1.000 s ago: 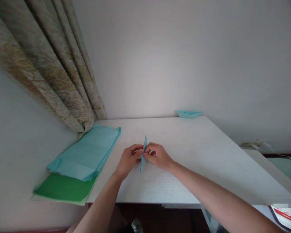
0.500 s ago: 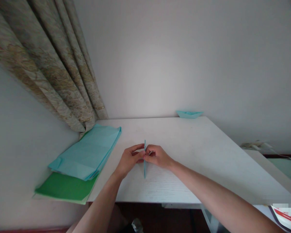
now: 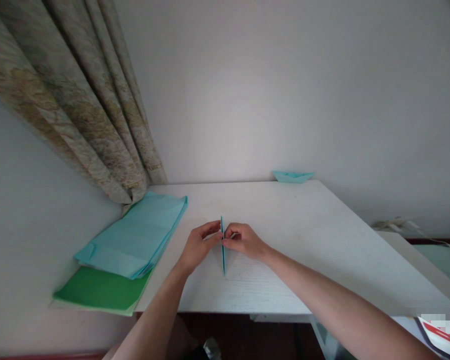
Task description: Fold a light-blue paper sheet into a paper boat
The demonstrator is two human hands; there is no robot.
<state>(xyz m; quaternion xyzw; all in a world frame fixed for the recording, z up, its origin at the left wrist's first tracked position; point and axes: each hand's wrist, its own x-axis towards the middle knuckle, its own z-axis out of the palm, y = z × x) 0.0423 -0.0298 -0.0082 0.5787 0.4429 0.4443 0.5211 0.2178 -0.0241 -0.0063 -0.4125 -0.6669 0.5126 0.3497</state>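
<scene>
Left hand [image 3: 199, 245] and right hand [image 3: 244, 241] pinch from either side, fingers closed together on a narrow folded blue paper [image 3: 223, 257], which has swung from tilted to upright, edge-on, over the middle of the white table [image 3: 270, 200].

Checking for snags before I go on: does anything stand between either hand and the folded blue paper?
Nothing visible does: the left hand and right hand both pinch the folded blue paper directly, one from each side, above the white table.
</scene>
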